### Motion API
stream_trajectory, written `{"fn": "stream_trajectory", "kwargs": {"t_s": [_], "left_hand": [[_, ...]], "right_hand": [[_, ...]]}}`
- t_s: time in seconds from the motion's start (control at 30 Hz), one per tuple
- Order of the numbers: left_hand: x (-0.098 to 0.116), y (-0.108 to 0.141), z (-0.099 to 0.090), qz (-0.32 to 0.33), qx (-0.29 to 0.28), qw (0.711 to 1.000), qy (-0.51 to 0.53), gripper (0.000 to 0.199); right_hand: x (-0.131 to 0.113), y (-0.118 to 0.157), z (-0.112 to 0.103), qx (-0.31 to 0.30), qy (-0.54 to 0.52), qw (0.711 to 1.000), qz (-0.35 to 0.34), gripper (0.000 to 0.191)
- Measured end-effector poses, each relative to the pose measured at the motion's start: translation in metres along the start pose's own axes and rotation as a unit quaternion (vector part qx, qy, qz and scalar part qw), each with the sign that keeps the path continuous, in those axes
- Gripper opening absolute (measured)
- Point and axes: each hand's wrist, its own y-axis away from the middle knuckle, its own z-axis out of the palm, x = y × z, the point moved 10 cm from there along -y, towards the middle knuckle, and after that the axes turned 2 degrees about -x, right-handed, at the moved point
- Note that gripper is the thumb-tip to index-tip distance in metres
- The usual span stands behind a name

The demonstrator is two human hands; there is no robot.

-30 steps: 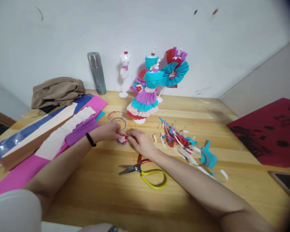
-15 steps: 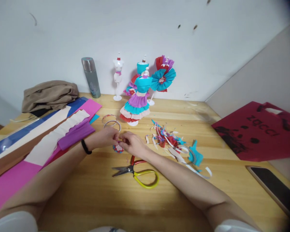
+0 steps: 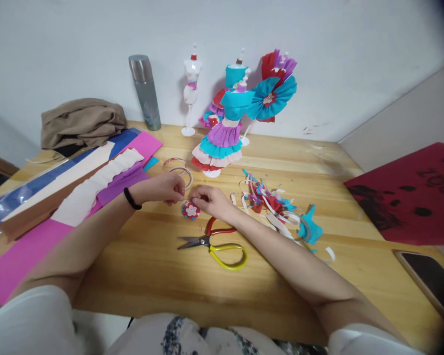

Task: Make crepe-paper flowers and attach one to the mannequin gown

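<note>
A small round paper flower (image 3: 191,211), red and blue with a white flower in its middle, lies at the table's centre. My right hand (image 3: 211,202) has its thumb and fingers pinched at the flower's upper right edge. Just up and left of it, my left hand (image 3: 166,189) is closed, fingertips pressed together; what they hold, if anything, is too small to make out. Scissors (image 3: 203,241) with one red and one yellow handle lie below the hands, blades pointing left. Rolls of tape (image 3: 187,186) rest behind my left hand.
Dress forms in crepe-paper skirts (image 3: 222,134) and a bare white form (image 3: 192,93) stand at the back by a flask (image 3: 145,93). Coloured paper sheets (image 3: 107,182) cover the left. Paper scraps (image 3: 264,197), a phone (image 3: 425,281) and a red bag (image 3: 410,197) are rightward.
My hands have drawn slightly apart, the left one away from the flower, which now shows more fully. The whole view has shifted, so things at the back appear higher and further right.
</note>
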Motion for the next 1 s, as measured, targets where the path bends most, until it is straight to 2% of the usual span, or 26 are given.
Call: {"fn": "stream_trajectory", "kwargs": {"t_s": [0.1, 0.3, 0.4, 0.5, 0.6, 0.67, 0.73, 0.83, 0.9, 0.97, 1.0], "left_hand": [[-0.001, -0.001, 0.011, -0.008, -0.041, 0.997, -0.062, 0.02], [-0.006, -0.011, 0.018, 0.006, -0.018, 0.994, -0.111, 0.032], [-0.004, -0.011, 0.019, 0.011, -0.025, 0.993, -0.112, 0.034], [-0.003, -0.008, 0.016, 0.0, -0.035, 0.994, -0.1, 0.032], [0.002, -0.006, 0.002, 0.003, 0.006, 0.995, -0.099, 0.03], [0.005, -0.006, -0.004, 0.0, 0.025, 0.997, -0.078, 0.031], [0.008, -0.006, -0.005, -0.003, 0.022, 0.998, -0.06, 0.035], [0.016, -0.006, -0.005, 0.006, 0.026, 0.999, -0.033, 0.038], [0.021, -0.006, -0.004, 0.013, 0.028, 0.999, -0.024, 0.037], [0.023, -0.005, -0.002, 0.007, 0.021, 0.999, -0.025, 0.035], [0.024, -0.005, 0.0, 0.003, 0.016, 0.999, -0.028, 0.034]], "right_hand": [[-0.001, 0.001, 0.002, -0.011, -0.014, 1.0, 0.0, 0.007], [-0.007, 0.004, 0.002, 0.013, 0.059, 0.998, -0.011, 0.009], [-0.01, 0.005, 0.001, 0.029, 0.091, 0.995, -0.021, 0.009], [-0.008, 0.004, 0.0, 0.03, 0.055, 0.998, -0.009, 0.007], [-0.01, 0.005, -0.011, 0.035, -0.028, 0.999, 0.013, 0.008], [-0.022, 0.01, -0.027, 0.033, -0.059, 0.998, 0.0, 0.011], [-0.042, 0.017, -0.05, 0.012, -0.057, 0.997, -0.047, 0.009], [-0.06, 0.031, -0.098, -0.018, 0.002, 0.998, -0.067, 0.005], [-0.052, 0.038, -0.131, -0.044, 0.061, 0.997, -0.027, 0.007], [-0.025, 0.045, -0.16, -0.071, 0.136, 0.986, 0.063, 0.007], [-0.007, 0.05, -0.177, -0.064, 0.182, 0.974, 0.117, 0.009]]}}
